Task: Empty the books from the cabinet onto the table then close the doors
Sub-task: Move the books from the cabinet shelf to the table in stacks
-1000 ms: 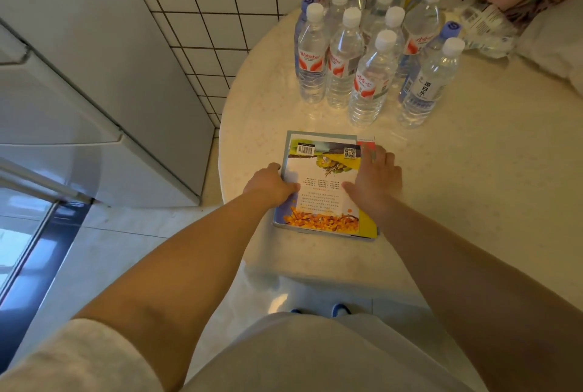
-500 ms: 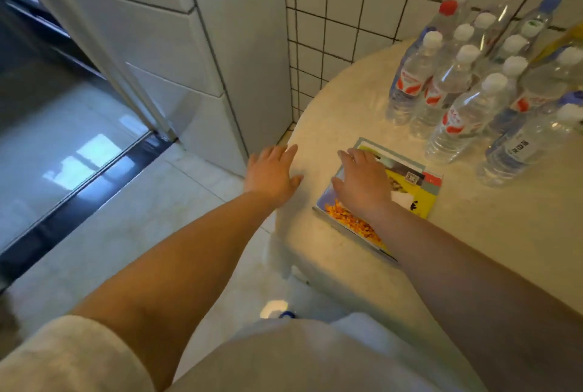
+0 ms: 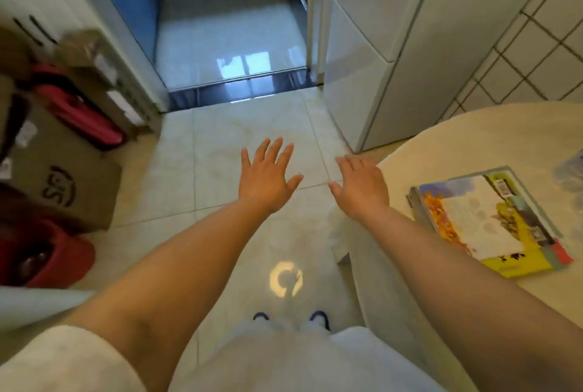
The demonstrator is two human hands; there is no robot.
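The stack of books (image 3: 492, 221) lies flat on the round table (image 3: 457, 139), near its edge, cover up, set down where the task wants it. Both hands are empty with fingers spread wide: the left hand (image 3: 266, 175) hangs over the floor tiles beside the table, the right hand (image 3: 361, 185) at the table's rim, clear of the books. The cabinet itself I cannot identify with certainty, so fetching more books likely comes next.

Both bare forearms extend forward, roughly parallel. The left hand (image 3: 266, 175) and right hand (image 3: 361, 185) are palm-down, fingers spread and empty, thumbs pointing toward each other, not touching.
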